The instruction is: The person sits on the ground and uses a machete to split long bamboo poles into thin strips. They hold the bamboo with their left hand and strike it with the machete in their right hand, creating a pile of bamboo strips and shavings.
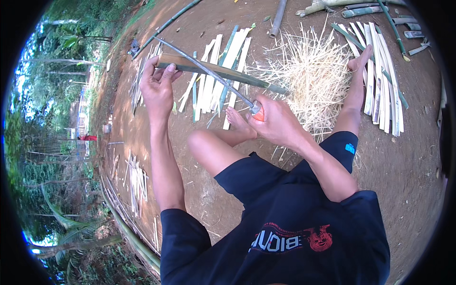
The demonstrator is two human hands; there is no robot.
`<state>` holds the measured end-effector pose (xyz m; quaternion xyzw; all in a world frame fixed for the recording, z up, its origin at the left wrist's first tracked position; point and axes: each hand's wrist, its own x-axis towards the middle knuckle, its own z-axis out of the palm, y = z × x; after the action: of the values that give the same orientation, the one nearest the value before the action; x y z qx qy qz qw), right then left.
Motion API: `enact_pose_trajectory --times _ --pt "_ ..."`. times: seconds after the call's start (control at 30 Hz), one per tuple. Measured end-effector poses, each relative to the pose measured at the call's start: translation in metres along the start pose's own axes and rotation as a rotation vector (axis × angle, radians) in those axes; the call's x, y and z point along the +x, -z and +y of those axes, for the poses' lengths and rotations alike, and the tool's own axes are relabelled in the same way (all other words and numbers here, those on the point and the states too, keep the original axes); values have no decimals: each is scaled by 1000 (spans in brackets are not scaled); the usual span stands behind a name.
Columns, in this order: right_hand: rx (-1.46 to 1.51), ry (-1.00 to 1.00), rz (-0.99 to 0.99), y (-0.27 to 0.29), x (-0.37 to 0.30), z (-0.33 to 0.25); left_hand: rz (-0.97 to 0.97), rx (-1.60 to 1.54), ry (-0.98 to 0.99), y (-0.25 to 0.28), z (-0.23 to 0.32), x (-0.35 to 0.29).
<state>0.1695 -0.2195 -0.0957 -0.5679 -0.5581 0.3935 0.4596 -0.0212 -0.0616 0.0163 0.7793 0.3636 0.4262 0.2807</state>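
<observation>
Lying across the middle of the view, a long bamboo strip (216, 70) runs from the far left down toward the right, green on its lower edge and pale on its face. The left hand (157, 88) is closed around its left end, thumb pressed on top. The right hand (277, 121) is clenched around the orange handle (257, 113) of a long knife (204, 69), whose thin blade slants up and left over the strip, so that blade and strip cross near the left hand.

As a judgement, the splitting or shaving is well along: just beyond the strip lie many flat pale slats (223, 71) fanned on the dirt, to the right a heap of fine straw-coloured shavings (311, 76), and farther right another row of slats (380, 76) beside the person's outstretched leg. Uncut green bamboo poles (356, 7) wait at the far right edge, so more work seems left. The strip in hand looks whole; whether the blade has bitten into it cannot be told.

A bare foot (237, 121) of the bent leg rests near the knife hand. More slats (137, 183) lie on the ground at the near left, next to a long curved pole. The blade's tip is thin and hard to follow against the ground, the fingers under the strip are hidden, and the fisheye rim cuts off the trees and the far poles.
</observation>
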Motion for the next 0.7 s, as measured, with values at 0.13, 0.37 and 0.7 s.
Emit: enact_pose_trajectory --times 0.13,0.37,0.7 --pt "28 -81 -9 -1 -3 8 -26 8 8 1 -1 1" --pt "14 -170 -42 -7 -12 20 -26 4 -3 9 -8 -8" --pt "-19 -284 -57 -10 -10 70 -6 -21 -7 8 -10 -1"
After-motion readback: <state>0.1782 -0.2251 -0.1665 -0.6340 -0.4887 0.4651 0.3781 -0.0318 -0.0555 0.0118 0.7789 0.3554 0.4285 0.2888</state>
